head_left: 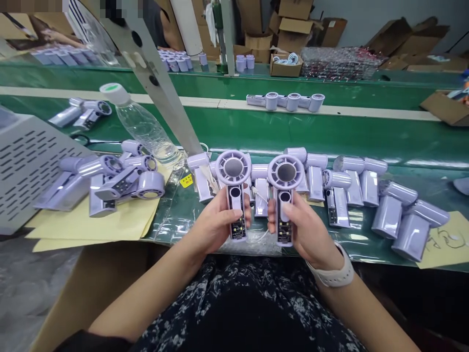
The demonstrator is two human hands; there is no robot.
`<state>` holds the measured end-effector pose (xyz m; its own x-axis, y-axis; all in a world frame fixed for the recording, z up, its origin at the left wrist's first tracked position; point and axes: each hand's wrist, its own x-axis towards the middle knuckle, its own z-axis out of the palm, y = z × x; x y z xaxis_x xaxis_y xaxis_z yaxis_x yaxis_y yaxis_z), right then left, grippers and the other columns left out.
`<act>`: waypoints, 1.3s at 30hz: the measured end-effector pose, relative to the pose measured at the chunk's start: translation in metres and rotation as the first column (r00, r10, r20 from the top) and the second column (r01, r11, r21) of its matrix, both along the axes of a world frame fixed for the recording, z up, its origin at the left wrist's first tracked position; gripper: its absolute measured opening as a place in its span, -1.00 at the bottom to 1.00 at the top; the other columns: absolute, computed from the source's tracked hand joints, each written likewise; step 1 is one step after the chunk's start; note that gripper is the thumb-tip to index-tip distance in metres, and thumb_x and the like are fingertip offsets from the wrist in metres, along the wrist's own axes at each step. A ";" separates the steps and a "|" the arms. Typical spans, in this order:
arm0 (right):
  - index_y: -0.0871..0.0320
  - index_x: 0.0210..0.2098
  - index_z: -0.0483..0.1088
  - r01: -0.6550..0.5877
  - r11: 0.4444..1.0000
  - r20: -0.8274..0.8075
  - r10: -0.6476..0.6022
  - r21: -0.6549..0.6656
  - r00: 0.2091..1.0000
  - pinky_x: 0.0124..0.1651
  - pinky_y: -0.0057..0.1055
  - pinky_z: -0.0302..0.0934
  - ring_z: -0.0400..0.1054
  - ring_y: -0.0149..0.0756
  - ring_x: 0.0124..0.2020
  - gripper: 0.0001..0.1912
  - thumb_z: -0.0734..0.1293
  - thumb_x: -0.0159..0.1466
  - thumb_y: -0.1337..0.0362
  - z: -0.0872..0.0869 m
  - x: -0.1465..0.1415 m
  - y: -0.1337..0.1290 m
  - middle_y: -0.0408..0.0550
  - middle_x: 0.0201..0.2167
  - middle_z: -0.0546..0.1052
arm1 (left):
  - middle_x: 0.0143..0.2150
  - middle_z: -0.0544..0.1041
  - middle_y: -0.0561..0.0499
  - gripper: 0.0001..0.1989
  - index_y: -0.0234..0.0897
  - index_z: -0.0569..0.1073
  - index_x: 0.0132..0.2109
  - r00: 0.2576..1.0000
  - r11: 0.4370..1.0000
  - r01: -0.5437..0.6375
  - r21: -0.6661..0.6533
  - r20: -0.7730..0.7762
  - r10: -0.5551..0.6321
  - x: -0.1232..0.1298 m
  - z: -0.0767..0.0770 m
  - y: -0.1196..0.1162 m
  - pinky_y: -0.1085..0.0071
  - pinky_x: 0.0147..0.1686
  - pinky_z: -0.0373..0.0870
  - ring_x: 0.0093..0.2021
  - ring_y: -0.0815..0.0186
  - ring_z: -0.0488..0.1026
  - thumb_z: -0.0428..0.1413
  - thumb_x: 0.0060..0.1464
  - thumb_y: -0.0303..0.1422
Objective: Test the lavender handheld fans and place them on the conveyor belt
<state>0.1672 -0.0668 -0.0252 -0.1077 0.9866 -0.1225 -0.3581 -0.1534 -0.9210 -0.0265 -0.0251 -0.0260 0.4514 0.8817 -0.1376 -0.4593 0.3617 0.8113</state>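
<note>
Two lilac handheld fans are held upright side by side over the bench's front edge. My left hand (216, 222) is closed round the handle of one handheld fan (233, 168), thumb on its front. Wrapped round the other handheld fan (286, 172) is my right hand (306, 225), its thumb pressing near the dark oval opening. Both handles show bare circuit boards with small lights on them. Behind and between my hands, more lilac fans (261, 190) stand in a row on the green bench. A white band (335, 269) circles my right wrist.
Fans (117, 178) lie piled on yellow paper at left, beside a grey slotted bin (32, 166). A clear bottle (146, 124) leans near a metal post (157, 78). Three fans (293, 101) lie on the conveyor strip. Cartons (293, 24) are stacked behind. Another person's arm (58, 36) shows far left.
</note>
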 end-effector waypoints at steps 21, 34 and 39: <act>0.08 -0.07 0.41 -0.053 0.998 -0.098 0.057 0.041 0.994 -0.31 -0.33 0.37 0.37 -0.31 -0.37 -0.66 0.50 0.25 0.10 -0.002 -0.003 -0.003 -0.11 -0.27 0.47 | -0.19 0.41 0.03 -0.61 -0.25 0.38 -0.05 0.997 0.978 0.081 0.190 0.001 -0.083 -0.004 0.006 -0.005 0.38 -0.37 0.49 -0.35 0.33 0.49 0.35 0.06 -0.30; 0.08 -0.06 0.42 -0.082 0.993 -0.074 0.089 0.086 0.993 -0.34 -0.34 0.37 0.39 -0.32 -0.38 -0.65 0.51 0.25 0.11 -0.004 0.001 -0.004 -0.10 -0.24 0.50 | -0.21 0.41 0.06 -0.54 -0.22 0.36 0.02 0.997 0.985 0.054 0.166 0.039 -0.061 -0.005 0.008 -0.007 0.39 -0.42 0.48 -0.38 0.35 0.47 0.35 0.01 -0.36; 0.07 -0.08 0.43 -0.066 0.996 -0.054 0.070 0.065 0.996 -0.38 -0.37 0.36 0.38 -0.33 -0.40 -0.72 0.46 0.29 0.13 -0.008 -0.001 -0.003 -0.09 -0.24 0.50 | -0.27 0.43 0.08 -0.58 -0.23 0.34 -0.07 1.000 0.995 -0.031 0.095 0.004 0.031 -0.002 -0.005 0.003 0.39 -0.48 0.47 -0.44 0.36 0.46 0.34 -0.02 -0.29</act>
